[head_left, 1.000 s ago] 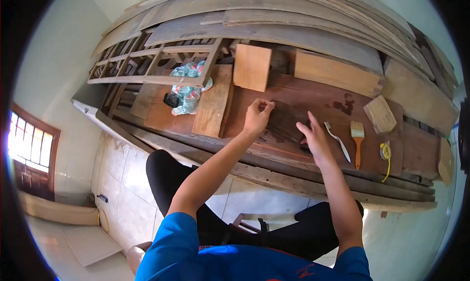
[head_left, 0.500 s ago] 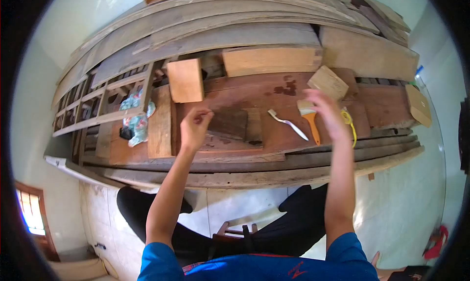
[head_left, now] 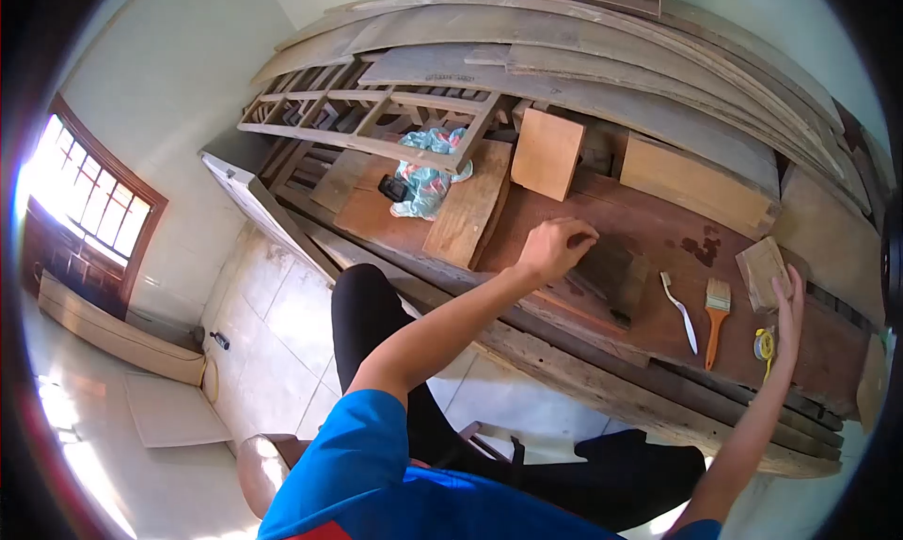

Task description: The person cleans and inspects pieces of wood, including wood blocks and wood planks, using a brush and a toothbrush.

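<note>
My left hand (head_left: 560, 246) hovers over the dark, damp-looking wooden board (head_left: 609, 275). Its thumb and fingers are pinched together; whatever lies between them, if anything, is too small to make out. On the right, my right hand (head_left: 788, 305) has its thumb and fingers at the near edge of a small wooden block (head_left: 760, 269), taking hold of it. Between the two hands lie a white toothbrush (head_left: 679, 312) and a paintbrush (head_left: 716, 322) with an orange handle. A yellow tape measure (head_left: 763, 343) is just below my right hand.
A square wooden block (head_left: 547, 152) and a long one (head_left: 696, 184) stand along the back. A slatted wooden frame (head_left: 376, 117), a patterned cloth (head_left: 425, 184) and a plank (head_left: 470, 206) are on the left. Long boards (head_left: 658, 98) are stacked behind; wet spots (head_left: 701, 246) mark the worktop.
The view has swung to the left. My right hand has gone from above the paintbrush to the edge of the small wooden block. My left hand stays pinched near the dark board.
</note>
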The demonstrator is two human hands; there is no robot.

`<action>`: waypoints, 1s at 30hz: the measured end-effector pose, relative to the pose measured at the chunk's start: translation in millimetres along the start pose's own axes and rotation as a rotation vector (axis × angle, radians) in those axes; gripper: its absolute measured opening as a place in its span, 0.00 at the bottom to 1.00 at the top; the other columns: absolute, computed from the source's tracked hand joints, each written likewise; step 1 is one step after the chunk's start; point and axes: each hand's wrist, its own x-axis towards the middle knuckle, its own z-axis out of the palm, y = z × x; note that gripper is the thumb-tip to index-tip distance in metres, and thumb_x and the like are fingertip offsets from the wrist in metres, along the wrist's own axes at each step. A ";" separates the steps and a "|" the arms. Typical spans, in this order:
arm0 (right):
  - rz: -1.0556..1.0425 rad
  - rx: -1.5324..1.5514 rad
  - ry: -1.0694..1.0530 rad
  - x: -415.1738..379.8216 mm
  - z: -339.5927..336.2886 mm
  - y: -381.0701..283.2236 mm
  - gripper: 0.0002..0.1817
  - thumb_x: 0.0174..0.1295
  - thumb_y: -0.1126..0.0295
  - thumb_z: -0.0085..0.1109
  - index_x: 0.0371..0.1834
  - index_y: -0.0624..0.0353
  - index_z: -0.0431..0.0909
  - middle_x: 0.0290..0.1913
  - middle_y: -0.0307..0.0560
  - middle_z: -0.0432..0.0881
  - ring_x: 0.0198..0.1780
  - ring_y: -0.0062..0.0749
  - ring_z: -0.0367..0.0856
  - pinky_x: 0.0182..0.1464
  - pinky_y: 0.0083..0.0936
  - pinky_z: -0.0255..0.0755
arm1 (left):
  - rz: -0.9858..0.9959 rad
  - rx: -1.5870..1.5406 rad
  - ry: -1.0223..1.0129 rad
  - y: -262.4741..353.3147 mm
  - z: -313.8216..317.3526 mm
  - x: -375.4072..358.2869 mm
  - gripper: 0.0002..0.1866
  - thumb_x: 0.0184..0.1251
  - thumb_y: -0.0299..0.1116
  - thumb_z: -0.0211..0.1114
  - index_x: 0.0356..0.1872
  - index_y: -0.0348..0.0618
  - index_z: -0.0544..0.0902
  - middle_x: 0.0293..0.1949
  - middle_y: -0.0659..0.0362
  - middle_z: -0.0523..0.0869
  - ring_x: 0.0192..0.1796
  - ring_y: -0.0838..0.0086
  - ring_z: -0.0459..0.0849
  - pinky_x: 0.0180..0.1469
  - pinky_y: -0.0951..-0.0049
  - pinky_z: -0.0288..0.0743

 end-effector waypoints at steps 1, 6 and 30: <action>-0.019 -0.065 -0.098 21.4 -6.8 33.6 0.44 0.64 0.49 0.72 0.81 0.51 0.66 0.83 0.50 0.63 0.83 0.43 0.58 0.82 0.47 0.50 | 0.000 0.004 -0.033 -1.8 -0.4 0.4 0.08 0.67 0.32 0.74 0.44 0.47 0.92 0.43 0.55 0.92 0.40 0.61 0.91 0.45 0.64 0.85; -0.028 -0.680 -0.171 60.5 -13.6 134.6 0.68 0.41 0.53 0.87 0.88 0.35 0.52 0.88 0.63 0.43 0.87 0.58 0.46 0.84 0.46 0.50 | 0.070 0.033 -0.007 -6.9 1.3 8.4 0.07 0.67 0.32 0.73 0.43 0.47 0.91 0.42 0.55 0.91 0.39 0.61 0.90 0.43 0.64 0.85; 0.188 -0.401 0.078 62.2 10.2 59.3 0.58 0.47 0.43 0.79 0.82 0.42 0.57 0.75 0.61 0.67 0.76 0.57 0.65 0.74 0.46 0.63 | -0.181 0.031 0.043 -30.1 -111.0 -63.1 0.09 0.63 0.37 0.75 0.39 0.47 0.84 0.28 0.54 0.88 0.31 0.61 0.89 0.36 0.62 0.81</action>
